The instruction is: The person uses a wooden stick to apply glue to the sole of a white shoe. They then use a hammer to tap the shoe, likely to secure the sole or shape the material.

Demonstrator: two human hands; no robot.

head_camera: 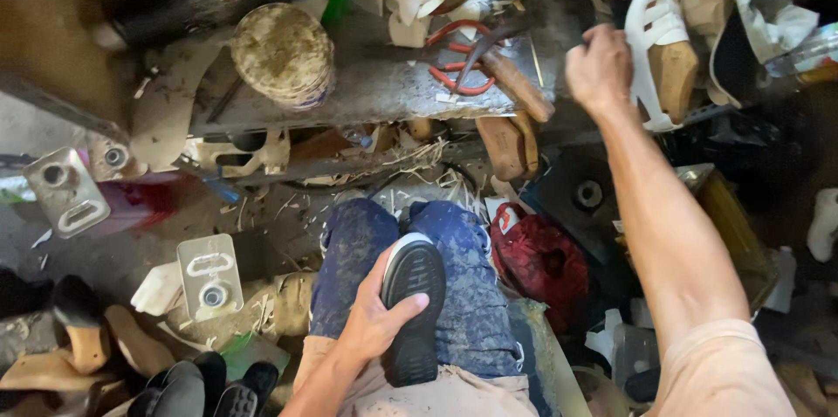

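A cluttered workshop floor is lying around a dusty tabletop (367, 89) at the far side. The left hand (377, 317) is curling a half-closed grip round a black shoe (414, 308) resting sole-up on the lap, near centre. The right hand (599, 68) is reaching far right, grip closed against a white sandal (650, 28); its fingers are hidden, so the hold is hard to make out.

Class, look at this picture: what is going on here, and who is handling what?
A seated person holds a black shoe sole on their lap with the left hand. The right hand reaches up to a white sandal on a cluttered shelf. Red-handled pliers lie on the dusty workbench ahead.
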